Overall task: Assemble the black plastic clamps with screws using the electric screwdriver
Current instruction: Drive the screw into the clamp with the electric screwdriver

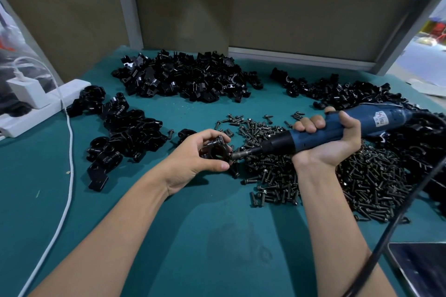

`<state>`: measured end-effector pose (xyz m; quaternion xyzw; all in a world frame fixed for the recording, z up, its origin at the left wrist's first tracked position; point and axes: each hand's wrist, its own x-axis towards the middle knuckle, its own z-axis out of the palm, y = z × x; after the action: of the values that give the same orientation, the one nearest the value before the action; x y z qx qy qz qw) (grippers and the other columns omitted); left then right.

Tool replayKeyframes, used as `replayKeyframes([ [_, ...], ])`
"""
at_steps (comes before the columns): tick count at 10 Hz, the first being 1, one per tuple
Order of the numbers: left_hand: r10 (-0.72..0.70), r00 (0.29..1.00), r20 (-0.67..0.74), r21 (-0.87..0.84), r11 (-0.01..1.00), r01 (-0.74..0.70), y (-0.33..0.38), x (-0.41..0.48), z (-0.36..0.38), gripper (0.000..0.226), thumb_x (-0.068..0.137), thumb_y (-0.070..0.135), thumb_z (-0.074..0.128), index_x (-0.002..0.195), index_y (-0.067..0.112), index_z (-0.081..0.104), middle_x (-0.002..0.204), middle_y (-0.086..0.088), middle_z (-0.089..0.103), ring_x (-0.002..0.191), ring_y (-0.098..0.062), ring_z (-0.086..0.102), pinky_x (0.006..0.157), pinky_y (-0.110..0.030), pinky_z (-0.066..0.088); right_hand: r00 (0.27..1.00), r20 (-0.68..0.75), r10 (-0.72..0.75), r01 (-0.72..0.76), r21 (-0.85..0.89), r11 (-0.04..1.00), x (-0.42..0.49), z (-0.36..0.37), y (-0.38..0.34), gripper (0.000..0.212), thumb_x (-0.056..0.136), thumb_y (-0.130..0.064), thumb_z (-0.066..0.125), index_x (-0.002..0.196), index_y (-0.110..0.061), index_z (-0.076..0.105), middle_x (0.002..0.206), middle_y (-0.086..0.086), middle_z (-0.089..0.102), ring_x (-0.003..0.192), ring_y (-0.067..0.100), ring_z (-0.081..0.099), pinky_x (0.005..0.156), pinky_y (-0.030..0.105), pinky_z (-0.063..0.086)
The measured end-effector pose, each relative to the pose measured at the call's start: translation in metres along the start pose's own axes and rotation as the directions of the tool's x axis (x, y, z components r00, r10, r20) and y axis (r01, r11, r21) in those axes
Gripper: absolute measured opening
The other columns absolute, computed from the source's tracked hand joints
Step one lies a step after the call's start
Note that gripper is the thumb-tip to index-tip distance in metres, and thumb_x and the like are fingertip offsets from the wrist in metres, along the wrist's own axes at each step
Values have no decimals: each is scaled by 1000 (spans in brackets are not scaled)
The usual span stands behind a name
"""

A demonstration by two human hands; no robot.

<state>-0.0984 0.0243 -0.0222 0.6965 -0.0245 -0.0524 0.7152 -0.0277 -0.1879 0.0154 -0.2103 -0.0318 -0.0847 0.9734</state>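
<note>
My left hand [193, 159] grips a black plastic clamp [216, 149] just above the teal table [169, 236]. My right hand [330, 140] holds a blue electric screwdriver [321, 128] lying nearly level, its bit tip touching the clamp's right side. A large heap of dark screws [313, 176] lies under and around my right hand. Loose black clamp parts form a pile at the back centre [183, 77], another at the back right [337, 89], and a group at the left [125, 128].
A white power strip with a charger [36, 101] sits at the left edge; its white cable [68, 176] runs down the table. The screwdriver's black cord [398, 212] crosses the right side. A dark tablet-like slab [420, 267] lies at the bottom right.
</note>
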Motion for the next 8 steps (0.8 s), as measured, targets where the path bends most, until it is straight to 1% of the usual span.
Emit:
replayKeyframes([
  [1, -5, 1000, 6, -54, 999, 5, 1, -1, 1, 49, 66, -7, 79, 107, 17, 66, 98, 0, 72, 106, -29, 67, 95, -37, 55, 1000, 14, 3, -3, 5, 1000, 0, -1, 0, 15, 69, -29, 52, 75, -15, 52, 52, -5, 42, 42, 11, 39, 48, 21, 37],
  [2, -3, 1000, 13, -89, 996, 4, 2, -1, 2, 50, 62, -3, 79, 107, 15, 65, 100, -2, 70, 102, -25, 67, 93, -37, 55, 1000, 23, 2, -3, 8, 1000, 0, 0, -1, 15, 69, -29, 52, 74, -15, 53, 52, -5, 43, 43, 11, 39, 48, 21, 37],
  [3, -11, 1000, 13, -95, 995, 12, 2, -1, 3, 51, 59, 1, 80, 106, 16, 66, 93, 3, 73, 94, -15, 68, 86, -30, 57, 1000, 18, 4, -4, 5, 1000, -1, 1, -1, 15, 69, -30, 52, 74, -16, 53, 52, -5, 42, 43, 11, 39, 48, 20, 36],
  [4, -19, 1000, 9, -97, 995, 20, 1, -1, 3, 51, 59, 3, 81, 106, 17, 66, 96, 2, 72, 94, -13, 68, 84, -28, 56, 1000, 13, 6, -6, 7, 1000, -1, 2, -2, 16, 69, -30, 51, 75, -15, 52, 52, -5, 42, 42, 11, 38, 47, 20, 37],
  [6, -42, 999, -11, -111, 993, 41, 2, -1, 3, 52, 57, 8, 84, 105, 18, 67, 104, -5, 67, 99, -20, 66, 87, -29, 54, 1000, 18, 4, -4, 9, 1000, -2, 3, -1, 16, 69, -30, 51, 76, -15, 51, 52, -6, 42, 42, 11, 38, 47, 20, 37],
  [7, -41, 999, -17, -143, 989, 38, 3, -3, 4, 51, 57, 5, 82, 104, 18, 67, 105, -6, 66, 101, -23, 67, 88, -30, 55, 1000, 31, 5, -6, 16, 1000, -3, 2, -1, 17, 69, -31, 51, 76, -16, 52, 52, -6, 42, 43, 10, 38, 48, 20, 37],
  [8, -41, 999, -22, -171, 985, 36, 4, -3, 6, 51, 56, 4, 81, 103, 17, 67, 107, -7, 65, 106, -28, 66, 97, -36, 54, 999, 35, 7, -8, 30, 1000, -2, 2, -2, 17, 70, -31, 51, 76, -16, 52, 52, -6, 42, 43, 10, 39, 48, 20, 37],
])
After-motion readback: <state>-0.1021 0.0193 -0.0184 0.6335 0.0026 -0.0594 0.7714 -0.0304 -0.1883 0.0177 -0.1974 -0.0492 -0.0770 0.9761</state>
